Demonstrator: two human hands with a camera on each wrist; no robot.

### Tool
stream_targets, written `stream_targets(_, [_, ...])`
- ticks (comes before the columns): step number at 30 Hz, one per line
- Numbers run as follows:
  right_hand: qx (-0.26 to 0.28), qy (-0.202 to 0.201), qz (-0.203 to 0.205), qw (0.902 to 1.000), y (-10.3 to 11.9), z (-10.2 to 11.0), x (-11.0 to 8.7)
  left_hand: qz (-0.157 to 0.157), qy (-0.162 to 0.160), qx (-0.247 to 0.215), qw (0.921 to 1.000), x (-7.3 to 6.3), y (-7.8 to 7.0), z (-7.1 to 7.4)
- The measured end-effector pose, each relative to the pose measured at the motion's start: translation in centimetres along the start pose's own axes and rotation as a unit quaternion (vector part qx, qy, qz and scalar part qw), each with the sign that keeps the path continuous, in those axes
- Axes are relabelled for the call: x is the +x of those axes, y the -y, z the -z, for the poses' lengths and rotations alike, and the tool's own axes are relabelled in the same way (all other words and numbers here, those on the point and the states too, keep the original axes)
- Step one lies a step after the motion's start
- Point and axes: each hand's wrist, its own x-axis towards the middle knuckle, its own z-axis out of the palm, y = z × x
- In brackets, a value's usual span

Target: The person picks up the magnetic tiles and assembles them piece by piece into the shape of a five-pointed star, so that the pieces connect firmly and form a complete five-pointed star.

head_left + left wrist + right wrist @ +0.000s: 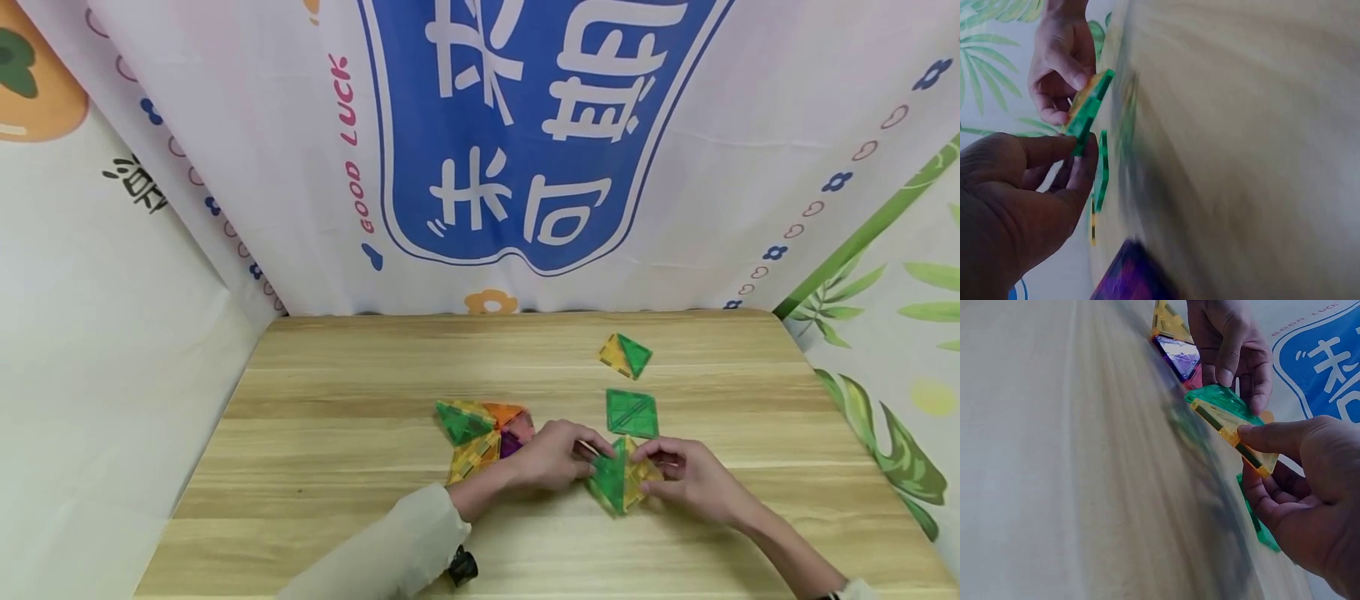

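Note:
Between my two hands, just above the table, is a pair of translucent triangular tiles joined along one edge. My left hand point(553, 456) pinches the green triangular tile point(609, 479) between thumb and fingers. The yellow triangular tile point(1229, 428) is pinched by my right hand point(693, 477). Together they look slightly folded in the wrist views. Just beyond them lies a green square made of two triangles point(632, 413). Beside my left forearm sits a multicoloured cluster of tiles point(468, 421), partly hidden by that hand, with a purple tile point(1179, 356) at its near side.
A yellow-and-green tile pair point(626, 356) lies farther back on the wooden table point(337, 517). Printed cloth point(300, 208) hangs behind the table's back edge, with more cloth at both sides. A black object point(462, 567) shows by my left sleeve.

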Motion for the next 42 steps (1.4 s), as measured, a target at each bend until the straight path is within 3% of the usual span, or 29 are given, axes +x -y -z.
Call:
stream_targets(4, [0.016,0.017,0.016,0.9996,0.4,0.1,1.7,0.010,-0.007,-0.027,0.9996,-0.8,0.2,1.6])
stream_targets(9, [0.010,0.032,0.034,0.9989,1.4,0.1,4.2,0.000,-0.026,-0.036,0.9990,-1.7,0.6,3.6])
stream_targets(18, [0.001,0.059,0.038,0.9975,3.4,-0.8,9.5,-0.012,-0.020,-0.062,0.9978,-3.0,1.6,8.4])
stream_targets(26, [0.039,0.050,0.024,0.9977,4.5,-2.4,13.2,0.007,-0.059,-0.057,0.9966,-3.5,2.7,12.0])
stream_targets(35, [0.072,0.022,0.002,0.9972,3.9,-4.6,16.3,0.036,-0.068,-0.097,0.9923,-3.4,5.0,15.0])
stream_targets(42, [0.111,0.021,-0.006,0.9936,2.8,-5.8,17.8,0.056,-0.066,-0.135,0.9870,-2.7,7.2,16.1])
